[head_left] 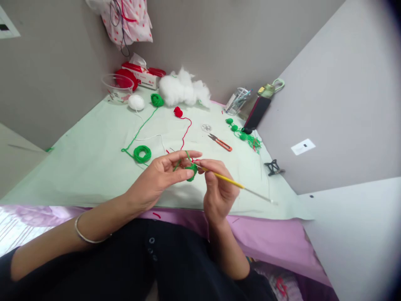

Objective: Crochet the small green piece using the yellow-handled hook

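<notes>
My left hand (166, 171) pinches a small green crochet piece (191, 172) between thumb and fingers, with green yarn running over its raised index finger. In my right hand (221, 188) is a crochet hook (232, 181) with a yellow handle, held like a pen. Its tip meets the top of the green piece, where fingers partly hide it. Left of my hands lies a coil of green yarn (142, 154). A red yarn strand (187, 133) runs from a small red ball (178, 112) down toward the piece.
Thread snips (220, 142) lie beyond my right hand, near a small clear round case (206, 128). White stuffing (184, 88), a white yarn ball (136, 102), a plastic tub (118, 88) and a tissue box (140, 75) stand at the back. Small green pieces (242, 136) and a bottle (259, 106) are at right.
</notes>
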Tool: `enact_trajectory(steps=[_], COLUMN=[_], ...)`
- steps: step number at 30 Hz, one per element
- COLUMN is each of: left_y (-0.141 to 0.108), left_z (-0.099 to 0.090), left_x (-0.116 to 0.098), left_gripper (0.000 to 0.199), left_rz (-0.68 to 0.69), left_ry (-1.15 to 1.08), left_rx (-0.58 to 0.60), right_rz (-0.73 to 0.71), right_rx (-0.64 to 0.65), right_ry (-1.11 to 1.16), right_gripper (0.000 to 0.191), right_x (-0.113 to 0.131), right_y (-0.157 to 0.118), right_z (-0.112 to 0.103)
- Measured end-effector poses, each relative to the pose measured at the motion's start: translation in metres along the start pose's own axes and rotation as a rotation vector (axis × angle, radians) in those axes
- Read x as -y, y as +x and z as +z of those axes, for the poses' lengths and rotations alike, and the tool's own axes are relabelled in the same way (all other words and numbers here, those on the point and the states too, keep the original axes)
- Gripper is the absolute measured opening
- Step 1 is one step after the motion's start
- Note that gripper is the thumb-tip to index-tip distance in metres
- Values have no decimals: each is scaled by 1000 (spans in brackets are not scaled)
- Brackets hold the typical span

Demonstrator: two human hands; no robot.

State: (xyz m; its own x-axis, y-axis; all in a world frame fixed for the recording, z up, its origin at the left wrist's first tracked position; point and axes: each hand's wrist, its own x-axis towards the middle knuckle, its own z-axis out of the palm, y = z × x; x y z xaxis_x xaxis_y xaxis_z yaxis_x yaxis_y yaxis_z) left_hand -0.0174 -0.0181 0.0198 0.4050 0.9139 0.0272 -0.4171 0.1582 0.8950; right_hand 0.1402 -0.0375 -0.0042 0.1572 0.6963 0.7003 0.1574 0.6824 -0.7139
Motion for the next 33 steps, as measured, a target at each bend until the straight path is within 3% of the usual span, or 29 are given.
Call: enact_trajectory(steps=[4, 7, 8, 10, 14, 19, 25, 30, 33], left_y=[1, 4, 5, 7, 6, 2, -1, 0, 0], left_z=[2, 1, 1, -1, -4, -6, -9, -8, -7], left_x=[4, 2, 1, -2, -4, 0, 1, 2, 1], left_gripper=[40, 35, 30, 20, 27, 32, 41, 41, 40], left_rz=[17, -128, -190, -260, -167, -60, -69, -31, -30], left_ry=[-20, -135, -179, -237, -162, 27, 30, 62, 73], left_rx=[-56, -61, -51, -40, -41, 11, 43, 57, 37], right_rz=[-200, -353, -341, -171, 117, 142, 287, 242, 262], right_rx=[-17, -20, -21, -49, -79, -5, -49, 45, -9], right_ry=[-243, -410, -389, -238, 66, 39, 264, 237, 259], right_gripper=[36, 43, 40, 28, 18, 16, 16, 17, 15], right_x=[-8, -10, -10, -7, 2, 1, -5, -5, -5], right_y=[-10, -13, -11, -7, 2, 2, 3, 2, 2], right_z=[3, 2, 0, -3, -4, -1, -5, -3, -3])
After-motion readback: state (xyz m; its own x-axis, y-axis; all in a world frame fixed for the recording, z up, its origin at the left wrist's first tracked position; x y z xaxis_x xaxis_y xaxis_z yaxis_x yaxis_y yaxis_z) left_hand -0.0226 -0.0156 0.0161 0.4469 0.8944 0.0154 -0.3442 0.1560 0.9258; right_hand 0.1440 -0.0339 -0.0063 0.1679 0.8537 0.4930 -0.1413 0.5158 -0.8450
